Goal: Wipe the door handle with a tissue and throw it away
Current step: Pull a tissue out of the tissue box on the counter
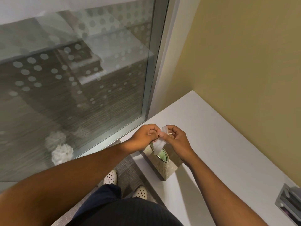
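A beige patterned tissue box [169,168] stands near the front left corner of a white counter [219,136]. A white tissue [158,145] rises out of its oval slot. My left hand [143,136] and my right hand [175,137] meet just above the box, both pinching the upper part of that tissue with closed fingers. The tissue's lower end still sits in the slot. No door handle is in view.
A large glass panel [73,79] with frosted dots in a metal frame [156,70] fills the left. A yellow wall [244,54] backs the counter. A grey tray [290,204] sits at the counter's right edge. My dotted shoes [110,176] stand on grey carpet.
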A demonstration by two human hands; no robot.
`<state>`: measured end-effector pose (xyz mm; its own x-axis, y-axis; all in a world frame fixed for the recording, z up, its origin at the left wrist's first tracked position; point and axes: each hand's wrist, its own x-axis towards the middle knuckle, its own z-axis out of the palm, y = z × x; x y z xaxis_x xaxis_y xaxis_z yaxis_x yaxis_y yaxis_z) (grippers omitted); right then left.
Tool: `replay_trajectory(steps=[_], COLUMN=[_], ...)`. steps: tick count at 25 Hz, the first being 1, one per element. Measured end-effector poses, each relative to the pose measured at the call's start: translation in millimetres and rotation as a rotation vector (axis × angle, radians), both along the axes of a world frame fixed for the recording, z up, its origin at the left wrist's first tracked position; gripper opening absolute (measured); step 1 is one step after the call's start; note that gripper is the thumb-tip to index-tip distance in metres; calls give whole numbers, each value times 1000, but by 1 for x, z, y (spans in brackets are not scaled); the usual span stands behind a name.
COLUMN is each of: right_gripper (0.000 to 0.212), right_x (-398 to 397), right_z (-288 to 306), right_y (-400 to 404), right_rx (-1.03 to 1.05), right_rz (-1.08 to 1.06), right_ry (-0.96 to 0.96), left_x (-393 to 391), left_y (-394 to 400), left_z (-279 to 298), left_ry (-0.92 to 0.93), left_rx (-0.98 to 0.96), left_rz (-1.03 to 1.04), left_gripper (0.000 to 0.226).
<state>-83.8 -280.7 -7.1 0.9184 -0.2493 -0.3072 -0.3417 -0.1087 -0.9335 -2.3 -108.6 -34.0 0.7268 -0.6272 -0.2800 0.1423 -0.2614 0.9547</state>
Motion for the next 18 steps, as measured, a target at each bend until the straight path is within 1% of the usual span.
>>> replay_trajectory(steps=[2,4,6,8,11,13,16,17,18], right_gripper=[34,35,33,30,15,12,18,20,20], right_x=[-2,-2,-1,-2,-1,1,4,5,6], right_z=[3,4,6,6,8,10,19,22,23], right_y=[4,4,3,2,6,9,19,22,24], right_rx=[-2,-16,-12,48,158,279,603,660,665], right_rz=[45,42,39,58,52,20,-74,-103,-121], right_ry=[-13,0,36,68,119,134,112,101,97], left_x=[-3,-5,-5,-4,-5,-7,-6,-6,-7], left_y=[0,1,4,7,9,12,17,18,18], left_z=[5,7,10,14,23,28,26,26,28], left_ry=[-65,-62,-12,69,173,191,186,198,200], left_rx=[33,23,12,-18,-50,-26,-44,-53,-55], left_rz=[40,59,113,188,268,252,204,208,219], left_gripper=[14,10,15,23,23,17,13,14,15])
